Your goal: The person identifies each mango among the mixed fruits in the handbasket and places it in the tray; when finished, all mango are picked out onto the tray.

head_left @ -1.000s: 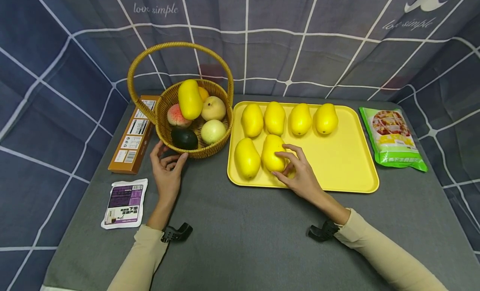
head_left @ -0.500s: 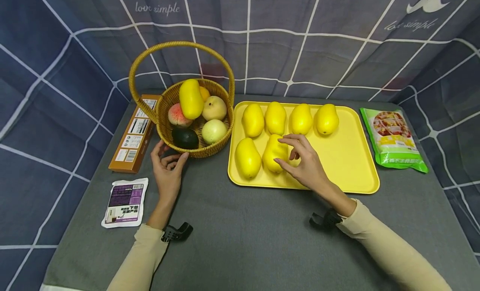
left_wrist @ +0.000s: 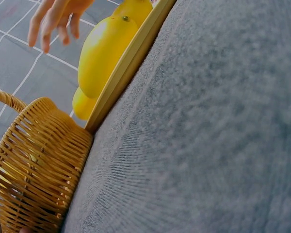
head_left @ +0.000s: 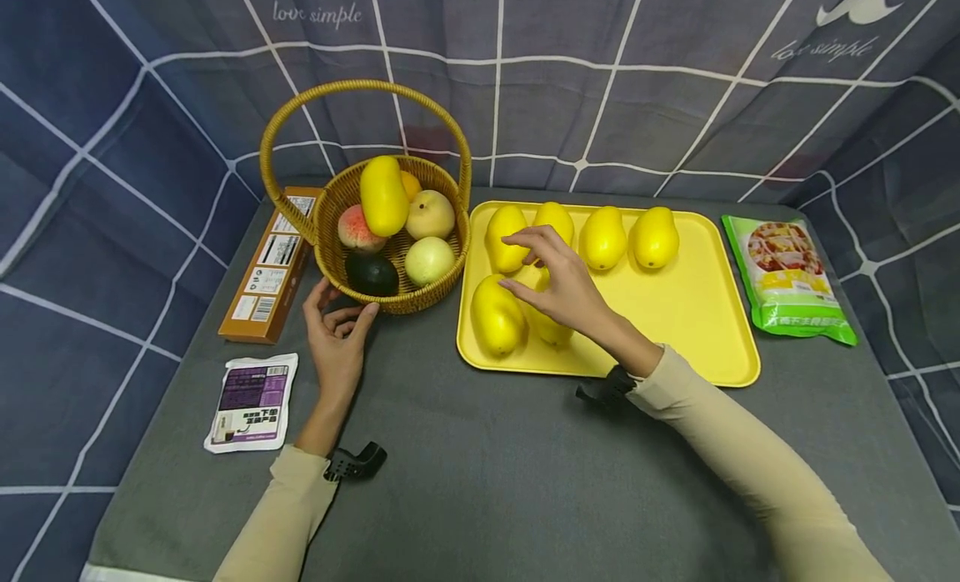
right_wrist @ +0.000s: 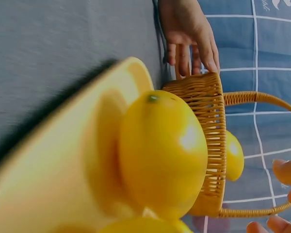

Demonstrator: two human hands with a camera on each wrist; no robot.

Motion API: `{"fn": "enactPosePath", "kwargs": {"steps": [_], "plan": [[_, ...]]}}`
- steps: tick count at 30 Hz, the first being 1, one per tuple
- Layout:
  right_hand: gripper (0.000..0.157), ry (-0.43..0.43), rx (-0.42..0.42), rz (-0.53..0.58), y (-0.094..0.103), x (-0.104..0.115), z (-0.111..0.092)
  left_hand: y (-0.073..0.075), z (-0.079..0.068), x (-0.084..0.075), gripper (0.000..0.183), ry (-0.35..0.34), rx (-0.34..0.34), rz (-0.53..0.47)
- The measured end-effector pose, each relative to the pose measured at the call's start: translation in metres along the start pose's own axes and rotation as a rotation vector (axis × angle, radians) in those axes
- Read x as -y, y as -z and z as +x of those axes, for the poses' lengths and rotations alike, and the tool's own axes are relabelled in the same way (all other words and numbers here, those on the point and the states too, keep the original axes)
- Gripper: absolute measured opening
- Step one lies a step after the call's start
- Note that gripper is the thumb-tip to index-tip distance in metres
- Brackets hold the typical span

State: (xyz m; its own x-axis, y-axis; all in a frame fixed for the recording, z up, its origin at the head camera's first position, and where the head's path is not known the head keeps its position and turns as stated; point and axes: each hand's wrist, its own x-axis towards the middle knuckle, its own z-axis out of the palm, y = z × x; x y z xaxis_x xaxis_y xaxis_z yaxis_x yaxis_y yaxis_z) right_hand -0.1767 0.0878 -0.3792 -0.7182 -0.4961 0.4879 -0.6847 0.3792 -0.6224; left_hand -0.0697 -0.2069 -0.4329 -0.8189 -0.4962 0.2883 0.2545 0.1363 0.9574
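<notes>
In the head view, my right hand hovers over the yellow tray, thumb and fingers spread apart with nothing between them. Its fingertips overlap the back-left mango, and the thumb tip is by the front-left mango. Another front mango is partly hidden under the hand. My left hand touches the near outer wall of the wicker basket with relaxed fingers. The basket stands upright and holds a mango, a peach, an avocado and pale round fruits.
More mangoes line the tray's back edge. A brown box lies left of the basket, with a white-and-purple pouch nearer. A green food bag sits right of the tray. The basket handle arches high; a checked curtain hangs behind.
My right hand drew its fingers off the front mango beside the front-left one, then moved left and away from me over the tray. My left hand stays at the basket.
</notes>
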Motion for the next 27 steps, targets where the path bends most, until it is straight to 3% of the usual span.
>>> {"fn": "enactPosePath", "kwargs": {"steps": [11, 22, 27], "plan": [[0.054, 0.007, 0.100, 0.058, -0.037, 0.005, 0.061, 0.000, 0.000, -0.001, 0.069, -0.002, 0.001, -0.011], [0.059, 0.001, 0.187, 0.015, -0.060, 0.002, 0.101, 0.000, 0.001, 0.000, 0.068, -0.010, 0.005, 0.008], [0.065, -0.035, 0.280, 0.006, -0.066, 0.001, 0.117, 0.000, 0.001, 0.000, 0.068, -0.011, 0.008, 0.005]]}}
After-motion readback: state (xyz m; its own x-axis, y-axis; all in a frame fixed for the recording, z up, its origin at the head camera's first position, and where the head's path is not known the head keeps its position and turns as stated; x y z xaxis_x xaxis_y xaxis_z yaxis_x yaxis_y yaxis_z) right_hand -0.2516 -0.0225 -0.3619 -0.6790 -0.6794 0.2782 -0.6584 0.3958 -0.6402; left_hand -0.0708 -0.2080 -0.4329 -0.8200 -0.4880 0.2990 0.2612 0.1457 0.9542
